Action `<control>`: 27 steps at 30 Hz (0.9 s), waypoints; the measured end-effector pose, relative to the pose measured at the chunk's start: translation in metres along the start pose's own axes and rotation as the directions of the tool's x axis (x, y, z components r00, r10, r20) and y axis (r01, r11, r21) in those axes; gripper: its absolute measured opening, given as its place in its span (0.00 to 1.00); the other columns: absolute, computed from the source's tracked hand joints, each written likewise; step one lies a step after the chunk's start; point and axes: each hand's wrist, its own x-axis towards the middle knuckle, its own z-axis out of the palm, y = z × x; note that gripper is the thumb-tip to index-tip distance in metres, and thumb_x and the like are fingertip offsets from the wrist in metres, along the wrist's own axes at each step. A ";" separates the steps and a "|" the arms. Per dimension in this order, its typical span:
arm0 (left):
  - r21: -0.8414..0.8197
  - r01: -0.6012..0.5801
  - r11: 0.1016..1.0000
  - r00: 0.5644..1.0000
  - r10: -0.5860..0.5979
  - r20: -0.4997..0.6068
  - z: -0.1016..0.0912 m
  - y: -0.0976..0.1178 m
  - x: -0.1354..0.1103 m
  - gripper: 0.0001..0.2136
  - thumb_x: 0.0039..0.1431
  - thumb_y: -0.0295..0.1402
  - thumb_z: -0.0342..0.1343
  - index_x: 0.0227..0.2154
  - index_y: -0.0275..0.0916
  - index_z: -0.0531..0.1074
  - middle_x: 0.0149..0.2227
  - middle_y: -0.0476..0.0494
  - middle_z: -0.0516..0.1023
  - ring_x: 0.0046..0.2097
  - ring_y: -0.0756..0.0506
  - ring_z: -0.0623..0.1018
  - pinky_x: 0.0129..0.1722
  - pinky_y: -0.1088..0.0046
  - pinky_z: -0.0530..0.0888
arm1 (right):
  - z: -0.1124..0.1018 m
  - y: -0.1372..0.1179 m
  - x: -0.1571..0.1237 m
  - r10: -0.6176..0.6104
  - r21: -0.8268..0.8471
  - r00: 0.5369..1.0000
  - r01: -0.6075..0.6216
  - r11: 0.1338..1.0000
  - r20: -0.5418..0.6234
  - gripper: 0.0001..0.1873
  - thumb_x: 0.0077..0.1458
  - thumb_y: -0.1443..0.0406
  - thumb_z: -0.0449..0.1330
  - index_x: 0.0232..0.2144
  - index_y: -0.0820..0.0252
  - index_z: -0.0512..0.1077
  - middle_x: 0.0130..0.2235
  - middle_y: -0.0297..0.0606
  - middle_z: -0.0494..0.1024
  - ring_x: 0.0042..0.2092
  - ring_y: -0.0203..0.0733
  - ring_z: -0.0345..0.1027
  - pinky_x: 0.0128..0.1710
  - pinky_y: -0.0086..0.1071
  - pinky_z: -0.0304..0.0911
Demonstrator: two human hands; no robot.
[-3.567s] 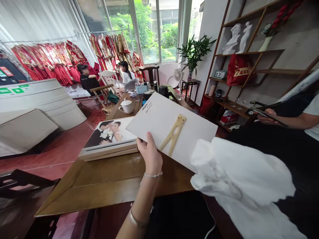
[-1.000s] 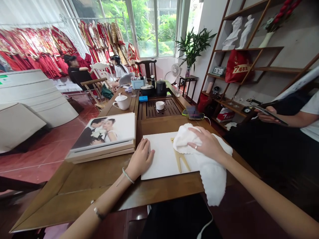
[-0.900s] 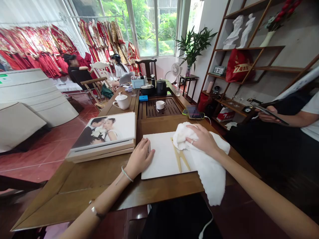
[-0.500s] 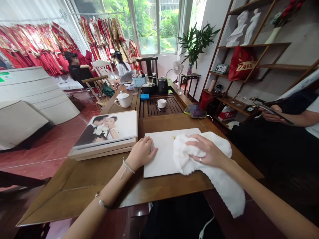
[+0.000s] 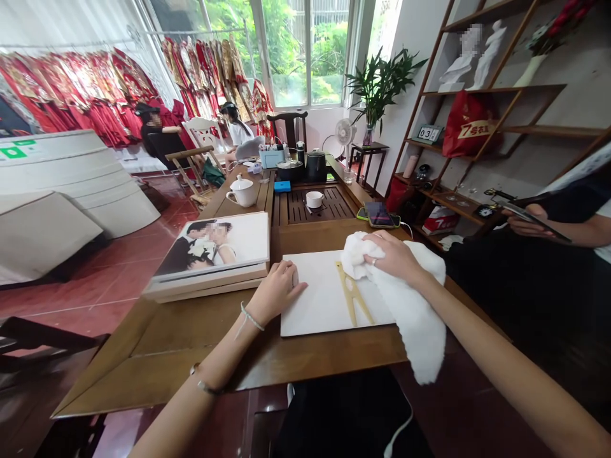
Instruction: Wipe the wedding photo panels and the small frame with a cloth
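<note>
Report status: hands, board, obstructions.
Left hand on board, left edge. Right hand gripping cloth. Board flat on table; cloth covers its right part.

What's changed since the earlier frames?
The white board, first raised in the left hand, now lies flat on the table, that hand on its left edge. Since last frame, the right hand has slid the white cloth toward the board's far edge, baring most of the tan figure. Photo-topped stack and lidded cup stayed put.
</note>
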 end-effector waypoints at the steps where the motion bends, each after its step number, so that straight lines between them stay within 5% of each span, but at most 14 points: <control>1: -0.005 0.001 1.000 1.000 -0.001 -0.005 0.001 0.000 0.000 0.15 0.63 0.40 0.52 0.46 0.36 0.70 0.53 0.32 0.72 0.55 0.34 0.72 0.56 0.53 0.69 | 0.003 -0.001 0.008 0.006 -0.001 1.000 -0.006 1.000 -0.007 0.19 0.52 0.62 0.60 0.48 0.51 0.73 0.49 0.40 0.74 0.48 0.54 0.71 0.43 0.44 0.68; 6: -0.010 -0.003 1.000 0.999 0.003 -0.033 0.005 -0.002 -0.002 0.15 0.63 0.41 0.51 0.48 0.37 0.69 0.54 0.33 0.71 0.56 0.35 0.71 0.56 0.53 0.69 | 0.007 -0.006 0.005 -0.117 0.059 0.992 0.119 0.991 -0.043 0.17 0.52 0.62 0.61 0.46 0.53 0.73 0.49 0.41 0.74 0.49 0.53 0.70 0.47 0.45 0.67; 17: -0.044 0.017 0.999 1.000 -0.018 -0.021 0.005 0.000 -0.002 0.15 0.63 0.40 0.51 0.48 0.36 0.69 0.55 0.32 0.71 0.60 0.34 0.69 0.59 0.52 0.67 | -0.039 -0.002 -0.098 -0.267 0.215 0.964 0.258 0.942 0.012 0.15 0.53 0.60 0.62 0.44 0.50 0.72 0.53 0.42 0.72 0.49 0.52 0.71 0.48 0.45 0.68; 21: -0.059 0.013 0.998 0.999 -0.014 -0.029 0.005 -0.001 -0.002 0.15 0.63 0.40 0.51 0.47 0.37 0.69 0.54 0.32 0.71 0.60 0.34 0.69 0.59 0.53 0.68 | -0.038 0.008 -0.083 -0.166 0.264 0.986 0.154 0.952 0.023 0.15 0.53 0.60 0.61 0.44 0.50 0.72 0.48 0.40 0.74 0.47 0.50 0.73 0.48 0.43 0.68; 27: -0.081 0.022 0.996 0.999 -0.023 -0.022 0.005 -0.002 -0.001 0.15 0.62 0.40 0.53 0.47 0.36 0.70 0.53 0.32 0.72 0.58 0.34 0.70 0.59 0.53 0.67 | -0.008 0.003 -0.015 0.085 0.234 0.995 -0.071 0.970 -0.050 0.16 0.50 0.61 0.61 0.43 0.53 0.72 0.44 0.39 0.76 0.45 0.50 0.72 0.46 0.43 0.66</control>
